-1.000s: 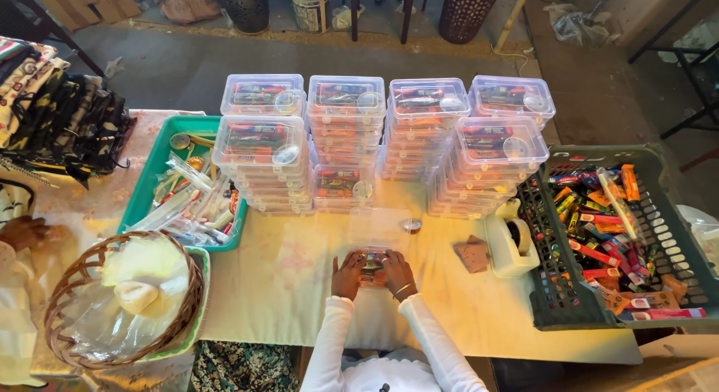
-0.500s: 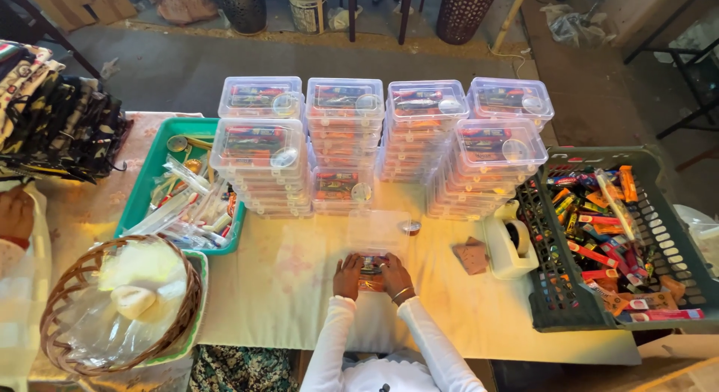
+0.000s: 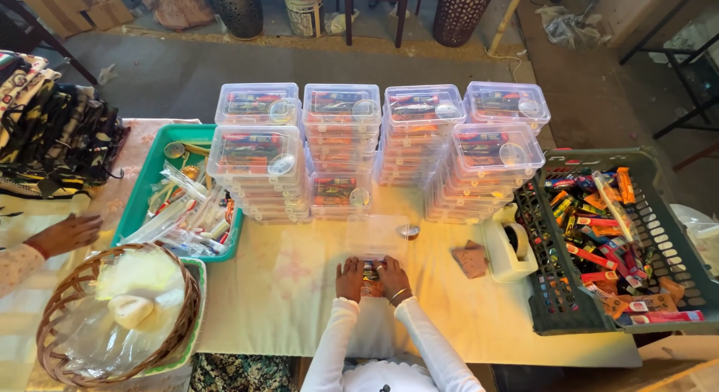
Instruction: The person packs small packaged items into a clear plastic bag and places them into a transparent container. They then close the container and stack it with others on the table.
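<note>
head view: left hand [image 3: 350, 279] and right hand [image 3: 393, 277] both grasp a small clear box [image 3: 372, 278] at six o'clock on the table [image 3: 284, 302], filling it; closing likely follows, lid [image 3: 377, 237] lying at twelve o'clock.

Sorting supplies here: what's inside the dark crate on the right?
The dark crate holds a loose heap of colourful wrapped packets, mostly orange, red and green. The heap covers the crate's floor and any lower layers.

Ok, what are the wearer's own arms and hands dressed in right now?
Both arms are in long white sleeves reaching the wrists. The left hand is bare, with no glove or jewellery visible. The right hand is bare too, with thin bangles at the wrist just above the cuff.
</note>
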